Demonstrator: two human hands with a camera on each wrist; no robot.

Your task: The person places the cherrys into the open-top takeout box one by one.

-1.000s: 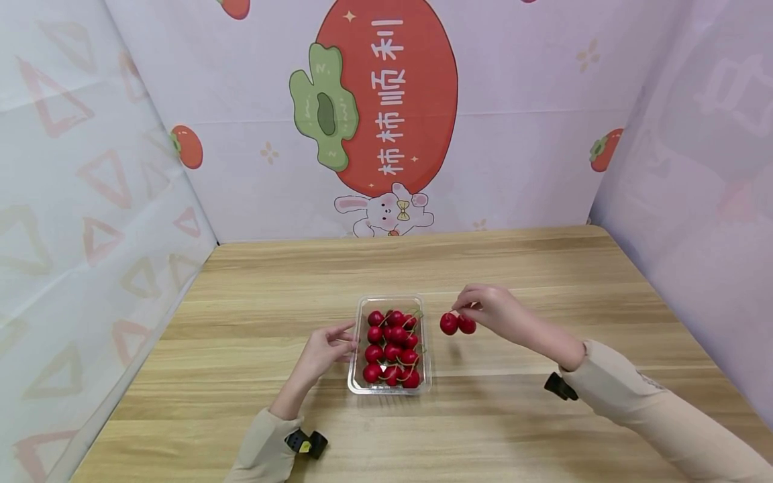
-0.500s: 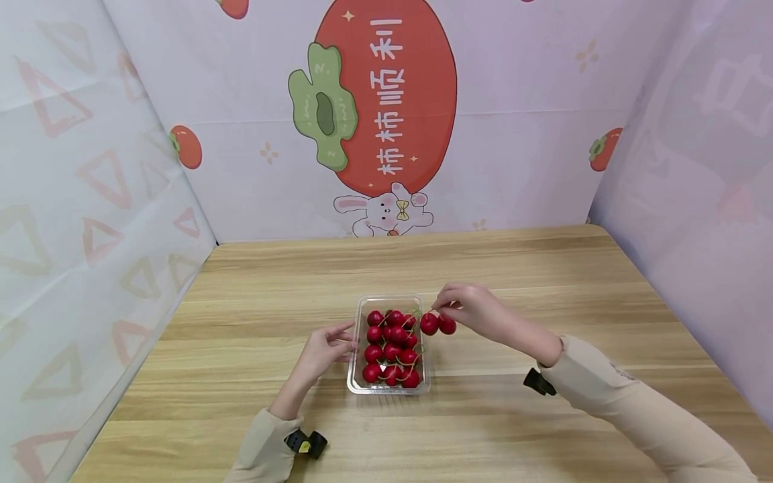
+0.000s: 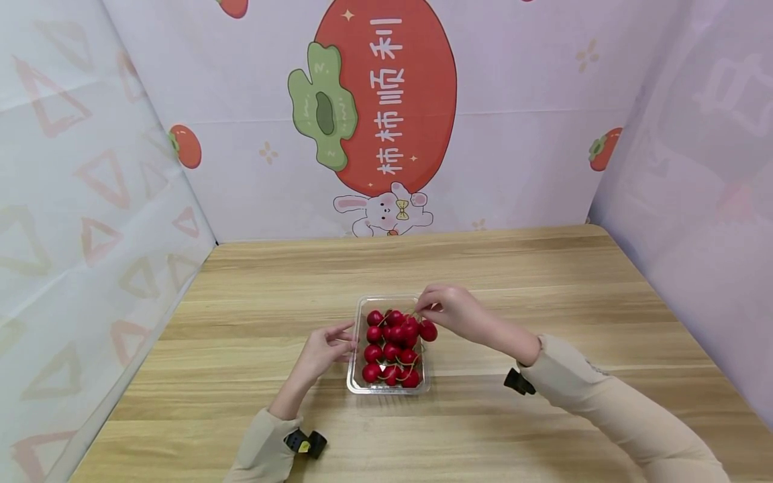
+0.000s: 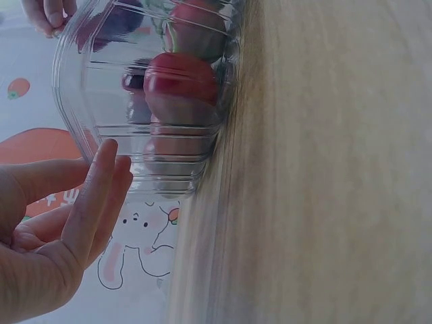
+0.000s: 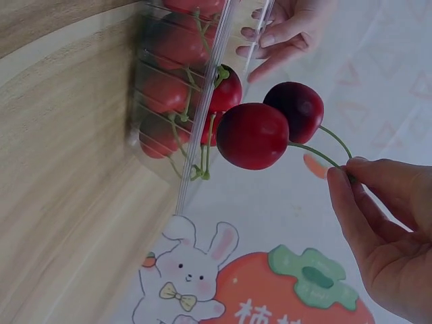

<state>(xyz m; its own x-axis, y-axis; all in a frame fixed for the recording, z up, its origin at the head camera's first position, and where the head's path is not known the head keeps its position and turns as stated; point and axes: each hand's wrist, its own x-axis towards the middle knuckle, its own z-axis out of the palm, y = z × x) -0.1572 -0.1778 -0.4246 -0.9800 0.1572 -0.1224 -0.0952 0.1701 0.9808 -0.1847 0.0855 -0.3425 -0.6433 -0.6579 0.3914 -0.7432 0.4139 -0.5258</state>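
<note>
A clear plastic box point(image 3: 386, 391) on the table holds rows of red cherries point(image 3: 374, 353) with green stems. My right hand point(image 3: 453, 312) pinches the joined stems of a cherry pair between thumb and fingertips. One cherry point(image 5: 252, 136) of that pair hangs in front of the other, darker cherry point(image 5: 300, 108) in the right wrist view. From the head, the pair overlaps the box's right rim near its far corner. My left hand point(image 3: 323, 352) is at the box's left side, its fairly straight fingers point(image 4: 94, 192) right at the rim.
The wood-grain table point(image 3: 290, 275) extends around the box. Behind it stands a printed backdrop point(image 3: 513, 168) with persimmons and a rabbit, and patterned cloth walls rise at both sides. Black wrist cameras point(image 3: 306, 443) sit below the sleeves.
My right hand has moved left with the cherry pair, from beside the box to over its right rim. My left hand and the box have stayed in place.
</note>
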